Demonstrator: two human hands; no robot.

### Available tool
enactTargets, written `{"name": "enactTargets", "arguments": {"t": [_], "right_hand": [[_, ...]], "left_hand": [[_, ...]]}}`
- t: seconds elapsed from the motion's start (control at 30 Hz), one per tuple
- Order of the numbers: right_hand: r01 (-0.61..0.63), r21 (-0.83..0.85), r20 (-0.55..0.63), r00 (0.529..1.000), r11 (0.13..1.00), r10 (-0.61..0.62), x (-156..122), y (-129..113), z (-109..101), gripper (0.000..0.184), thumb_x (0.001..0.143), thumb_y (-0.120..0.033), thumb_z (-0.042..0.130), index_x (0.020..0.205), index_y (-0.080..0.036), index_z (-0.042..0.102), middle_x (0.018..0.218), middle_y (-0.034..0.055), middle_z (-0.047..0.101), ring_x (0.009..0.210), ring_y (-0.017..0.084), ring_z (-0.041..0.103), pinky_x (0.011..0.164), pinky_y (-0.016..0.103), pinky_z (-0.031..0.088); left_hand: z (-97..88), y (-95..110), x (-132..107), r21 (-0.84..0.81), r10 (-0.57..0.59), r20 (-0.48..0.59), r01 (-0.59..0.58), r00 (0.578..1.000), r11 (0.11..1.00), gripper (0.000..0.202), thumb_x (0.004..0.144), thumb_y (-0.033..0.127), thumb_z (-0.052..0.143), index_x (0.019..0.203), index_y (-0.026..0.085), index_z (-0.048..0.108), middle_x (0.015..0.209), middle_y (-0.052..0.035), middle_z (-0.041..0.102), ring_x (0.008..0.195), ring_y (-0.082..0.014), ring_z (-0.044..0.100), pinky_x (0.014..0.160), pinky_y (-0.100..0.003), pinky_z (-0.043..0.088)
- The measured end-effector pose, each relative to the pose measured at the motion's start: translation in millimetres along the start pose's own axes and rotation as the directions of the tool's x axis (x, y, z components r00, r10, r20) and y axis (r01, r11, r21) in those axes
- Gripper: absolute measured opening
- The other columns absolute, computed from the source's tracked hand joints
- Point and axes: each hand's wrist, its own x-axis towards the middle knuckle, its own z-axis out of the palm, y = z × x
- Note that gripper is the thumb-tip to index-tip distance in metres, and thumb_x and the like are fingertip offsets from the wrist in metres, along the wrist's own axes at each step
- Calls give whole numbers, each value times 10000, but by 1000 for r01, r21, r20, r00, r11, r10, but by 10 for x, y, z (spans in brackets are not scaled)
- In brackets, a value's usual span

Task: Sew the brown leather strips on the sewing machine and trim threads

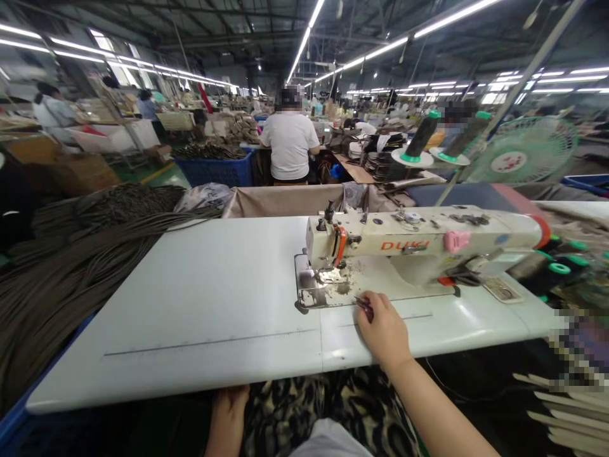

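Observation:
My right hand [383, 327] rests on the white table in front of the sewing machine [428, 244]. Its fingers are closed around a small dark metal tool [364, 307] that looks like thread snips, tip toward the machine bed. The needle area [330, 273] is lit, and no fabric shows under the presser foot. Below the front table edge is my left hand [233, 401], near my patterned trousers [285, 412]; its fingers are hidden under the table.
Long dark strips [57, 279] are heaped along the table's left side. Thread cones [421, 136] and a green fan [523, 152] stand behind the machine. A printed ruler line [209, 343] runs along the front of the table [228, 279]. A person [290, 143] sits ahead.

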Motion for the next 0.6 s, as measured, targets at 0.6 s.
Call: {"name": "enactTargets", "arguments": {"t": [0.6], "right_hand": [[127, -40, 329, 938, 991, -107, 707, -292, -80, 338, 1050, -406, 455, 1120, -209, 721, 1084, 97, 758, 984, 229, 687, 822, 310, 452]], "left_hand": [[860, 689, -367, -404, 39, 731, 386, 681, 829, 735, 705, 423, 862, 1354, 163, 636, 1496, -155, 544, 1450, -325, 432, 1239, -423, 268]]}}
